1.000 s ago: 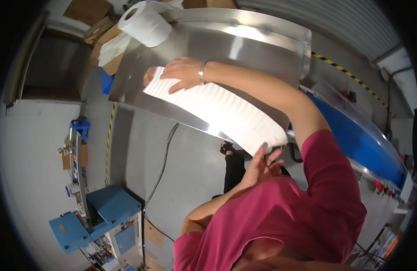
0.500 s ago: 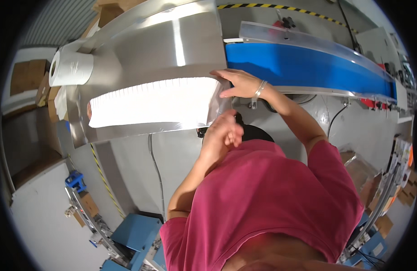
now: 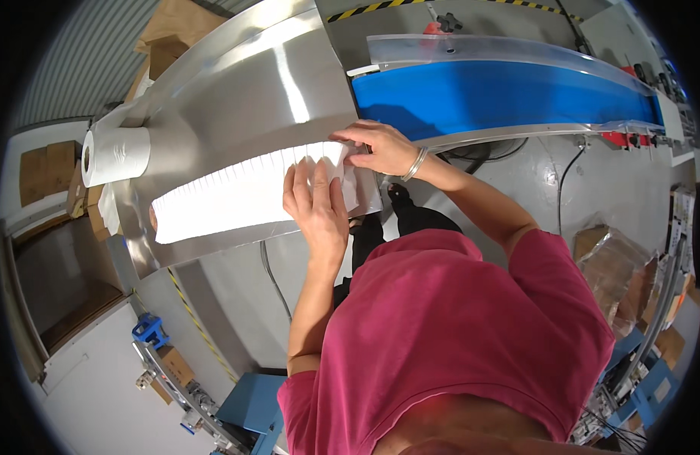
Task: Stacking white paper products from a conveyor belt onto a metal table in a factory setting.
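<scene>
Far left: a white paper roll (image 3: 116,156) lying on its side at the end of a shiny steel desk (image 3: 289,83), cardboard boxes (image 3: 48,165) behind it on the grey floor.

Next, stretched across the steel: a long white row of stacked flat pieces (image 3: 243,193), overlapped like slats, running from beside the roll to the near right corner. Appears mostly gathered and squared along the left stretch; right end looks looser, judged as the part left to tidy.

Then the left hand (image 3: 317,203), flat on top of the row near its right end, fingers spread and pressing down, grip open, nothing enclosed.

Just right of that, the right hand (image 3: 380,146), bracelet at the wrist, fingers curled over the row's far right end where it meets the desk's edge. Seems to pinch or nudge the last pieces; whether the grip is fully closed on them cannot be told.

Further right: a blue conveyor belt (image 3: 501,95) with clear side guards, empty of pieces in view. Row lies directly beneath both hands, touching both.
</scene>
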